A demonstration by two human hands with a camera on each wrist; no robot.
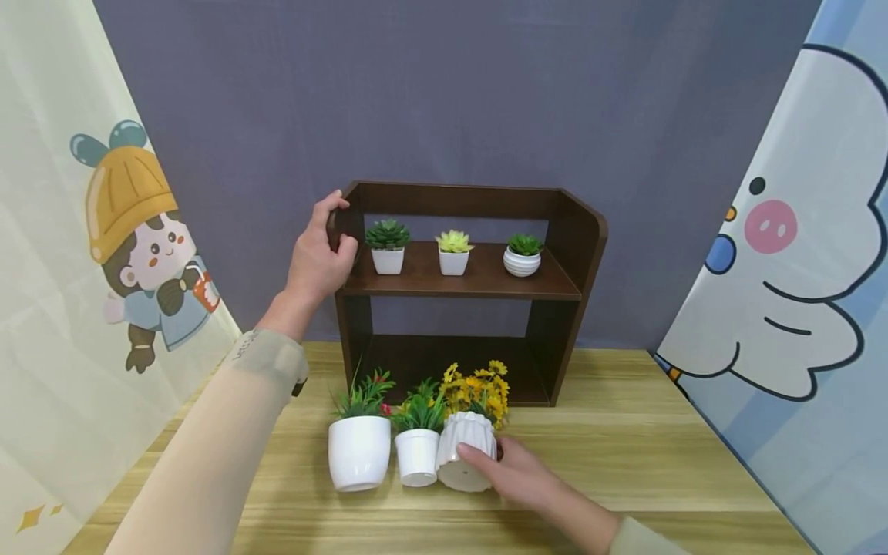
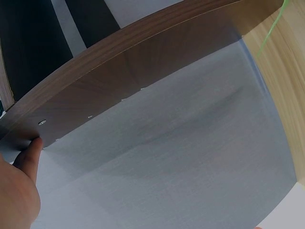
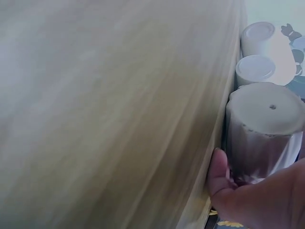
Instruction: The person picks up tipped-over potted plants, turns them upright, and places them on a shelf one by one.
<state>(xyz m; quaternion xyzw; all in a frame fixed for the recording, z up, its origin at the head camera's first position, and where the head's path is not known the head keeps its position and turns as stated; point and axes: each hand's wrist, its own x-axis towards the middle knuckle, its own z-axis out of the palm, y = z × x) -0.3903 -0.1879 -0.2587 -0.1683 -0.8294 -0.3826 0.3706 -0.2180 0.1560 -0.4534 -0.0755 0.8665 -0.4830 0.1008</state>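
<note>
My left hand [image 1: 319, 258] grips the left side panel of a dark brown two-tier wooden shelf [image 1: 461, 202]. A finger [image 2: 32, 160] lies against the panel's outer face in the left wrist view. On the table, my right hand [image 1: 516, 474] holds a fluted white flowerpot [image 1: 466, 441] with yellow flowers [image 1: 479, 391]. That pot is tipped back; its base, with a small hole, faces the right wrist camera. Beside it lie a small white pot [image 1: 418, 459] with grassy leaves and a larger round white pot [image 1: 359, 451] with red-flowered greenery, their bases also toward me.
Three small potted succulents stand on the upper tier: a dark green one [image 1: 388, 258], a pale yellow-green one [image 1: 454, 262] and one in a ribbed round pot [image 1: 522, 264]. The wooden table [image 1: 659, 455] runs to printed curtains at both sides and a grey-blue cloth [image 1: 451, 92] behind.
</note>
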